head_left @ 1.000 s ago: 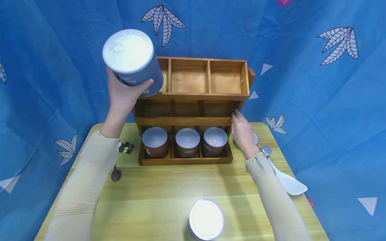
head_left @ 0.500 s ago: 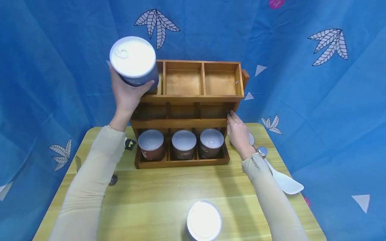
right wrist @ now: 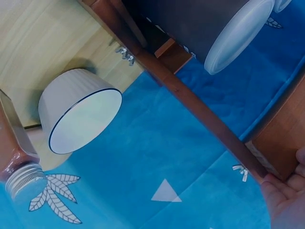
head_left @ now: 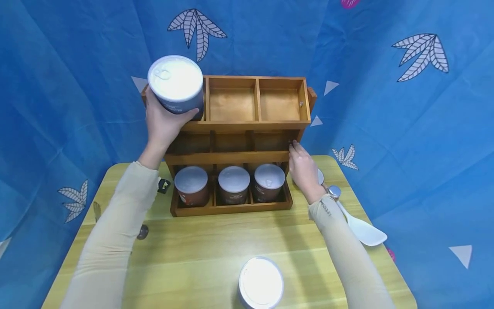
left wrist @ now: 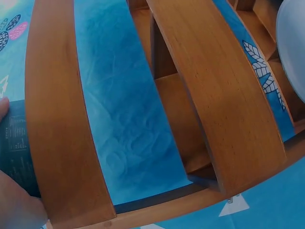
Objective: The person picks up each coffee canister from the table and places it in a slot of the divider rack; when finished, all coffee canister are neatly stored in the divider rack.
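Observation:
My left hand point(head_left: 164, 124) grips a dark blue can point(head_left: 182, 106) with a white pull-ring lid, at the top left compartment of a three-tier wooden rack point(head_left: 231, 157). The can's base is hidden behind the tier's front board; in the left wrist view its printed side point(left wrist: 18, 143) shows beside that board. My right hand point(head_left: 305, 169) holds the rack's right side at the middle tier, thumb and fingers on the wood in the right wrist view point(right wrist: 290, 191). Three brown cans point(head_left: 233, 185) with pale lids stand in the bottom tier.
Near the table's front stands another white-lidded can point(head_left: 260, 282). To the right lie a white spatula-like utensil point(head_left: 366, 231), a silver-capped bottle point(right wrist: 24, 183) and a white blue-rimmed bowl point(right wrist: 81, 109). A small black object point(head_left: 164, 186) and a dark round thing point(head_left: 143, 232) are at left.
My left hand has brought the blue can down and to the right, into line with the rack's top left compartment. My right hand stays on the rack's side. The head view has shifted slightly.

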`<state>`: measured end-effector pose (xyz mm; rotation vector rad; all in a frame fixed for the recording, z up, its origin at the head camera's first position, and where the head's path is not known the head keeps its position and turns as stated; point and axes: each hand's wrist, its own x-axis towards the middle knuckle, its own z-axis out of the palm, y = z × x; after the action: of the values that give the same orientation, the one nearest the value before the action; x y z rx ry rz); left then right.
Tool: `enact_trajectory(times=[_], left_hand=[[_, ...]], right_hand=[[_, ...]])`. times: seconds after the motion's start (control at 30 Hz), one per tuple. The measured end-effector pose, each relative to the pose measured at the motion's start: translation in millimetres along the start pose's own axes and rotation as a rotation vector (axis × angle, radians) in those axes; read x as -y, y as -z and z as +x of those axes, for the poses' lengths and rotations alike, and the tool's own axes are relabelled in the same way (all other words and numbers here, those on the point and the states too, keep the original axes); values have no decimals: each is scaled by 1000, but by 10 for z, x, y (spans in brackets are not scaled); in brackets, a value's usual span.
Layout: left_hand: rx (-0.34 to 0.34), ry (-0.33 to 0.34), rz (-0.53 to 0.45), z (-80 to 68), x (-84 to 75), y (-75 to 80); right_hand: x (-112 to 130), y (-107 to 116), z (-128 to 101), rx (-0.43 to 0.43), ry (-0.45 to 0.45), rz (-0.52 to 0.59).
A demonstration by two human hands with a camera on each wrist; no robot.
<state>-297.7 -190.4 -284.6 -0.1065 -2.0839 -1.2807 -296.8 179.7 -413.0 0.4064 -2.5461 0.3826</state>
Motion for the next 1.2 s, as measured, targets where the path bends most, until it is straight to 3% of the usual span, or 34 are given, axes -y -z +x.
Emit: enact_trajectory(times=[0.3,0.43,0.57,0.73,0.8,0.87,1.03,1.1,1.2], left_hand=[[9,26,-57,-95,-59,51],[20,55,-81,-209,-85,96],[45,53,-46,-589,-44,188],[104,56,109,-1395,177,353],[193,69,132,-1786,291,377],[350,111,131,-2221,391,352],[913,240,49,-3271,505,162],[1078,313,-45,-3560,502,69],[1189,401,-192,-3816,475,-73]], right_hand=[[8,34,-11,52,-23,10],[21,45,-23,58,-29,17],[37,51,-19,56,-30,27],[39,63,1,60,-22,23],[31,70,3,57,-18,26],[22,78,10,56,-15,29],[16,95,25,57,-16,25],[23,94,26,58,-16,21],[34,77,17,69,-22,19]])
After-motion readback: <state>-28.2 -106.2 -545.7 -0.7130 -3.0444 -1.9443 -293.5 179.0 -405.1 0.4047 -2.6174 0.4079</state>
